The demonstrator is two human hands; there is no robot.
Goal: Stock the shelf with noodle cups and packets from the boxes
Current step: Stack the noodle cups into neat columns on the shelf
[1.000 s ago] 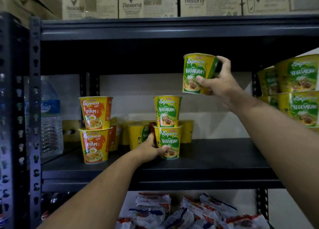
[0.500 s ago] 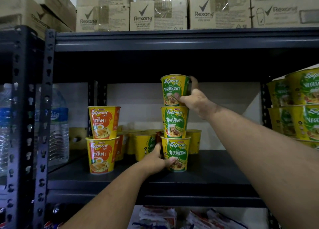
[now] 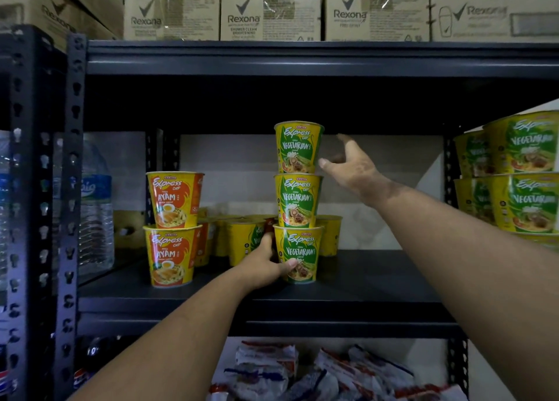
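Observation:
Three green-and-yellow vegetarian noodle cups stand stacked on the dark shelf board (image 3: 378,282): top cup (image 3: 298,147), middle cup (image 3: 297,201), bottom cup (image 3: 299,254). My left hand (image 3: 266,264) grips the bottom cup from its left side. Just right of the top cup, my right hand (image 3: 352,167) hovers with fingers spread, apart from the cup and holding nothing. Two orange-and-yellow ayam cups (image 3: 174,228) are stacked at the left. More cups (image 3: 239,240) sit behind in a row.
A wrapped pack of vegetarian cups (image 3: 514,177) fills the right side. Large water bottles (image 3: 93,207) stand beyond the left upright (image 3: 71,189). Cardboard boxes (image 3: 269,13) sit on the upper shelf. Noodle packets (image 3: 302,373) lie on the shelf below.
My right hand set the third vegetarian cup on top of the stack, let go of it and drew back to the right. My left hand stayed on the bottom cup.

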